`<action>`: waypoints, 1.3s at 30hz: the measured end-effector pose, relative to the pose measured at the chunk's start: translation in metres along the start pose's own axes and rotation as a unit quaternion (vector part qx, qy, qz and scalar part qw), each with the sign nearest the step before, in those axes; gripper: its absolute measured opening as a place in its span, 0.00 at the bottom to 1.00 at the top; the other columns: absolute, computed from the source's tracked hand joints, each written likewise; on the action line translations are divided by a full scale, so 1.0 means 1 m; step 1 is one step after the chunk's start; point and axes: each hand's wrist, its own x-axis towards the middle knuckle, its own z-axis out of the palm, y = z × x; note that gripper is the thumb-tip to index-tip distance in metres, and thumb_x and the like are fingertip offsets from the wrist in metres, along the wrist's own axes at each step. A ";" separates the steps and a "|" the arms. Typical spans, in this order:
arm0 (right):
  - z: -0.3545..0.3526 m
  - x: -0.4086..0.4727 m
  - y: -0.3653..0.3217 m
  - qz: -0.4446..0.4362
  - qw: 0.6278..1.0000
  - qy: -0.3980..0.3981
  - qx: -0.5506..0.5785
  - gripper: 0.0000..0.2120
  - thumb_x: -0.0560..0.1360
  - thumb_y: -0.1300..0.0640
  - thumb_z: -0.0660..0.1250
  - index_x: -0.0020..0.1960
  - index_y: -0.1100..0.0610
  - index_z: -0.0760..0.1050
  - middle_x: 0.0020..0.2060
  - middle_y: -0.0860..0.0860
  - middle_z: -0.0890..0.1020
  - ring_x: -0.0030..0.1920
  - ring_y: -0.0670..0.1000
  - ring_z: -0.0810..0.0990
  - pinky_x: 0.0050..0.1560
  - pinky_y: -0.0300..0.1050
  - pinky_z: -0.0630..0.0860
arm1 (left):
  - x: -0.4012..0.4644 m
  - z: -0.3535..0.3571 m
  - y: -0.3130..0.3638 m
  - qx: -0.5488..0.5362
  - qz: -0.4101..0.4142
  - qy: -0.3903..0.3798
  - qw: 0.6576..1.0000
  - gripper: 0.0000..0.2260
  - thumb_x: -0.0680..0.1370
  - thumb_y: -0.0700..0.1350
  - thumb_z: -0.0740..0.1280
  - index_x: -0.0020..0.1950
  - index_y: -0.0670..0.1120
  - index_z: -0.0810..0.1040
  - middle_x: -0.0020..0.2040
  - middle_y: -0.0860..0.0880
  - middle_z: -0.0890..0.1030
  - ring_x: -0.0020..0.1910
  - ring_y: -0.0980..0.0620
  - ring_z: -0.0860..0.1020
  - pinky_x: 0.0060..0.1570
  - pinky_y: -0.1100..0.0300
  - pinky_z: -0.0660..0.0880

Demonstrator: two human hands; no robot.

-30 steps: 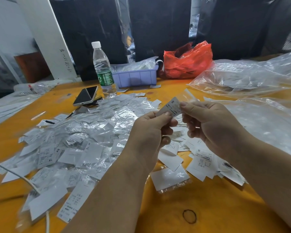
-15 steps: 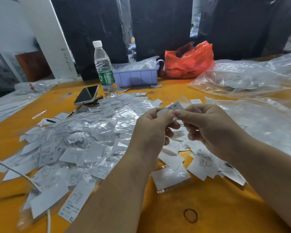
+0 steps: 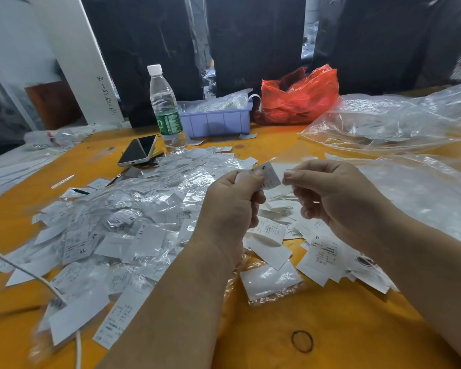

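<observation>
S-marked label (image 3: 270,174) held above counter (image 3: 330,328) centre, pinched by left hand (image 3: 232,206); right hand (image 3: 336,201) pinches its right edge. Label heap (image 3: 123,227) spreads left; phone (image 3: 137,150), water bottle (image 3: 167,107), red bag (image 3: 298,97) far.

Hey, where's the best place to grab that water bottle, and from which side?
Probably grip the water bottle round its green-labelled middle, coming from the front, over the tag pile. It stands upright and capped; the purple bin crowds its right side and the phone lies low at its front left.
</observation>
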 end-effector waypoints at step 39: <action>0.002 -0.003 0.004 -0.019 1.000 -0.013 -0.014 0.05 0.75 0.63 0.69 0.48 0.59 0.83 0.23 0.43 0.72 0.25 0.43 0.67 0.25 0.37 0.67 | -0.005 -0.005 0.003 0.156 0.152 0.002 0.976 0.02 0.77 0.42 0.70 0.46 0.48 0.81 0.32 0.55 0.81 0.28 0.62 0.75 0.28 0.69 0.70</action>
